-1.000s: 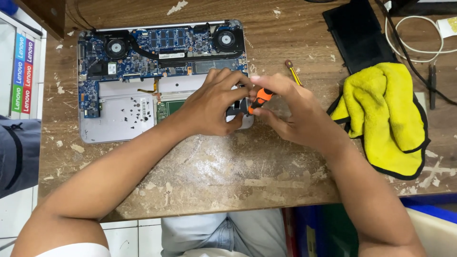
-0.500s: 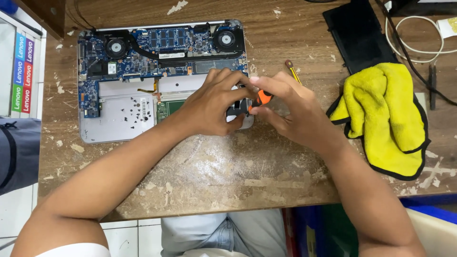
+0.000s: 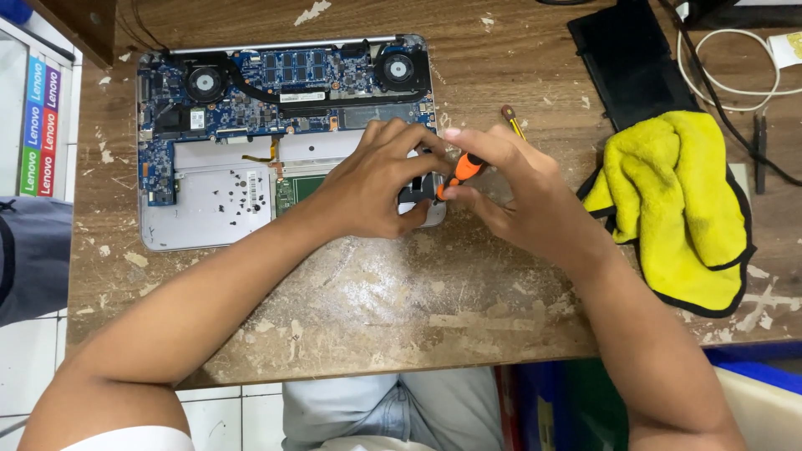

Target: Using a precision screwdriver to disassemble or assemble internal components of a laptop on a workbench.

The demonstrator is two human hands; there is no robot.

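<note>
Left hand: the left hand [image 3: 376, 188] is laid palm-down on the lower right corner of the opened laptop [image 3: 284, 138], fingers curled and spread over the casing; nothing is seen pinched in it, and whether anything lies under the palm cannot be told.
Right hand: the right hand [image 3: 505, 188] is brought in from the right, wrist bent, thumb and fingers closed around the orange screwdriver [image 3: 459, 173].
Screwdriver: it is held tilted, orange handle up, tip lowered toward the laptop's corner just beside the left fingertips; the tip itself is hidden.
Laptop: it is laid bottom-up with its cover off on the worn wooden table [image 3: 401, 301]; two round fans, a blue circuit board and a bare silver bay are exposed inside.
Cloth: a yellow cloth [image 3: 677, 192] is spread over a black flat panel [image 3: 626, 67], well right of both hands.
Second tool: a small yellow-handled tool [image 3: 511, 121] is seen just above the right hand.
</note>
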